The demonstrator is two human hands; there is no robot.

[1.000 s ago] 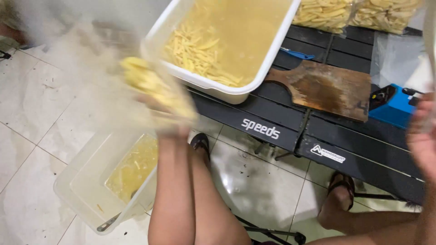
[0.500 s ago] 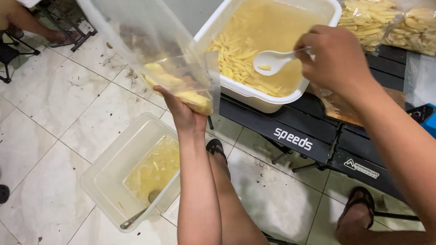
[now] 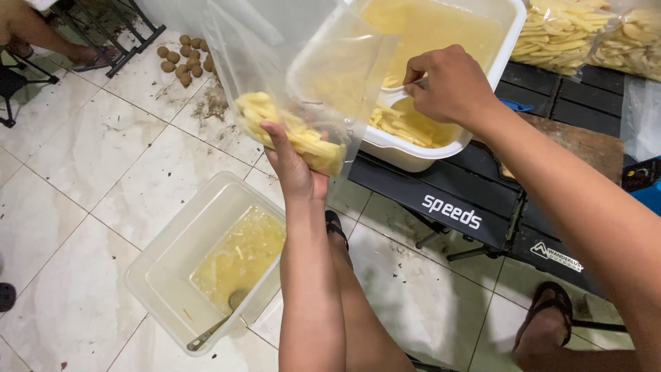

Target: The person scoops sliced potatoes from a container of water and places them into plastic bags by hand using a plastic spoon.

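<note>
Clear plastic bag (image 3: 303,83), part-filled with potato sticks, rests cupped on my left hand (image 3: 292,165) beside the white tub (image 3: 482,89). My right hand (image 3: 447,86) pinches a white scoop in the tub; bagging continues, so next comes a steady lift into the bag's mouth.

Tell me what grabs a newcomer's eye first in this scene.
At centre, the left hand holds up a clear plastic bag with pale cut potato strips in its bottom. Just right, the right hand grips a white scoop over the white tub of strips in cloudy water. Below on the floor sits a clear container of yellowish liquid.
</note>
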